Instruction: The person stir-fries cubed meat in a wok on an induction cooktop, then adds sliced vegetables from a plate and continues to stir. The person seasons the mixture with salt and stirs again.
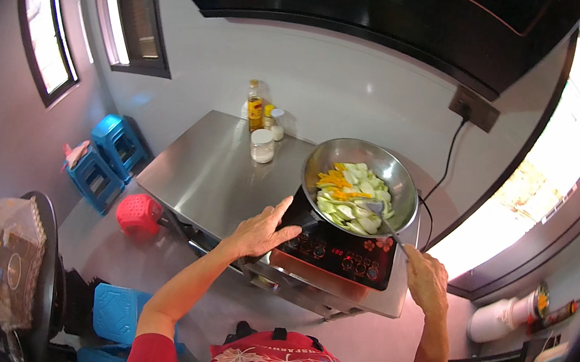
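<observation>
A wide metal wok (403, 178) sits on a black induction cooker (335, 256) with lit red digits. Sliced pale green vegetable (358, 218) fills its bottom, and orange-yellow pieces (343, 182) lie at the upper left. My right hand (426, 279) is closed around the handle of a spatula (391, 230), whose blade rests among the slices at the right. My left hand (265, 232) is at the cooker's left side, fingers apart, thumb over the panel's edge. A dark handle shape beside this hand is partly covered, so whether the hand touches it cannot be told.
On the steel table (205, 171), a lidded jar of white contents (262, 147), an oil bottle (255, 107) and smaller containers stand by the wall. A black cord (449, 156) runs from the wall socket (473, 109) behind the wok. Blue stools (95, 175) and a red stool (139, 216) stand left.
</observation>
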Demonstrator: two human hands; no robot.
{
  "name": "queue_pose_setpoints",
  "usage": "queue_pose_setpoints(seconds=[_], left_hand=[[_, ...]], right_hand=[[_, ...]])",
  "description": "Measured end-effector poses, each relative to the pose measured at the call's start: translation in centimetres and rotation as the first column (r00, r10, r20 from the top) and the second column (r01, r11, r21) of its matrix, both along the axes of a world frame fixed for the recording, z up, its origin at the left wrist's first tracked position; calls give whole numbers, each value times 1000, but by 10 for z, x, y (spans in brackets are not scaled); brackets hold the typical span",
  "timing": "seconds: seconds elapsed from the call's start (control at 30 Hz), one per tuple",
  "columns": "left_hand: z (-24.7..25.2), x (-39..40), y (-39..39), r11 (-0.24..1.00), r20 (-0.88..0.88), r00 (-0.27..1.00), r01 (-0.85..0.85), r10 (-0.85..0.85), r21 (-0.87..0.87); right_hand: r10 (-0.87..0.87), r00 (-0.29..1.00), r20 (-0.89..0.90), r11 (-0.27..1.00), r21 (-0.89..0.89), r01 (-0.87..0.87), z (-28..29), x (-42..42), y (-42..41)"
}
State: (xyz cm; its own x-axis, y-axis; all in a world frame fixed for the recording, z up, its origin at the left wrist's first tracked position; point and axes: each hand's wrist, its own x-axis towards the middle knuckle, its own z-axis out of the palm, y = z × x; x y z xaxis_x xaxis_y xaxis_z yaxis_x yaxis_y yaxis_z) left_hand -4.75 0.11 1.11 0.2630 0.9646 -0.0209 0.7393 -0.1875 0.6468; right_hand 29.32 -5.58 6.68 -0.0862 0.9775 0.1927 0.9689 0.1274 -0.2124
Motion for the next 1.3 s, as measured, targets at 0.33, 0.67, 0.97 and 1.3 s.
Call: queue_pose_setpoints(seconds=[0.33, 0.67, 0.97, 1.3], left_hand=[[-82, -95, 109, 951, 429, 849, -270, 309, -150], [-141, -137, 233, 862, 281, 834, -504, 475, 41], [-196, -142, 321, 896, 507, 829, -388, 237, 215], [-174, -132, 314, 860, 415, 852, -445, 320, 250]], right_hand=[[-113, 990, 80, 993, 47, 110, -37, -41, 13], [-381, 925, 1, 921, 83, 380, -51, -93, 8], [-486, 867, -110, 855, 145, 498, -47, -158, 8], [-547, 836, -35, 823, 163, 545, -62, -167, 18]])
